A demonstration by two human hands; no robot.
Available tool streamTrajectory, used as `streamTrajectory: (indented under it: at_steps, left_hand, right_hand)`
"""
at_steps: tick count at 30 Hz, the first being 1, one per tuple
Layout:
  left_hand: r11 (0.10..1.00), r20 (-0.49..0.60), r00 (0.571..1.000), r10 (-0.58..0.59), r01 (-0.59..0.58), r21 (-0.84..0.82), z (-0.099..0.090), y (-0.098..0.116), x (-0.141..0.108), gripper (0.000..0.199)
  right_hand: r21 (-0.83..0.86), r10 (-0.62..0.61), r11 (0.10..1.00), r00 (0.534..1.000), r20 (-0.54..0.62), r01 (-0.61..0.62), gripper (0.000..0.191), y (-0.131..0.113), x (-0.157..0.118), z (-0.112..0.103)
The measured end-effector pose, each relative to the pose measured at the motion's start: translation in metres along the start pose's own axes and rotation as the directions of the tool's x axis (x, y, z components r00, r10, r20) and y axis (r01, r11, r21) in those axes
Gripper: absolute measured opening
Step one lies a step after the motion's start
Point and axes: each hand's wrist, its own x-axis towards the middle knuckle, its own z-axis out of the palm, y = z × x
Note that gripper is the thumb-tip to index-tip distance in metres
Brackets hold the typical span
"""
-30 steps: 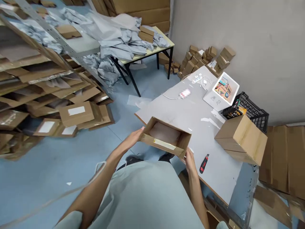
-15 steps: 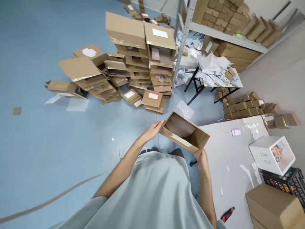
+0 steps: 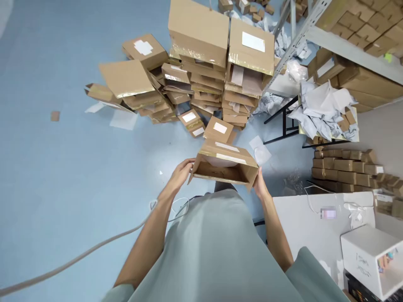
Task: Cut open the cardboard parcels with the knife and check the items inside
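Between my two hands is a cardboard box with white labels, held in front of my body with its open side toward me. My left hand is closed on the box's left edge. My right hand grips the right edge, its fingers partly hidden behind the cardboard. Just beyond the held box, a smaller labelled box lies on the floor. Farther out stand stacks of cardboard boxes, among them a tall left stack and a right stack.
A metal shelf holding boxes rises at the right. Near it a small table carries grey mailer bags. To my right is a white table with a white box. A cable crosses at the lower left.
The held box has turned from a slant to nearly level, its open side now toward me, and moved slightly left. My view has shifted toward the stacks. Both hands stay on the box.
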Motion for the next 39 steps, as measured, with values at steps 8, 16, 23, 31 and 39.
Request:
streamTrajectory:
  at_steps: [8,16,23,31,39]
  left_hand:
    - [0.983,0.067,0.981,-0.182,0.183,0.004,-0.019,0.025,0.124,0.078]
    - [0.971,-0.04,0.979,-0.199,0.203,0.13,-0.009,-0.006,0.268,0.058]
    - [0.955,-0.055,0.977,-0.204,0.211,0.211,0.007,-0.058,0.378,0.04]
    - [0.933,-0.029,0.984,-0.177,0.177,0.314,0.032,-0.09,0.42,0.079]
    - [0.953,0.173,0.982,-0.076,0.021,0.304,0.07,-0.075,0.315,0.065]
  right_hand:
    - [-0.085,0.163,0.986,0.947,0.276,-0.145,0.074,-0.059,0.139,0.036]
    - [-0.163,0.157,0.978,0.969,0.192,-0.127,0.061,-0.047,0.254,0.093]
    - [-0.182,0.128,0.977,0.988,0.087,-0.111,0.052,0.009,0.348,0.131]
    - [-0.196,0.153,0.966,0.984,-0.094,-0.169,0.054,0.071,0.379,0.171]
    - [-0.062,0.159,0.984,0.982,-0.099,-0.165,0.059,0.063,0.274,0.187]
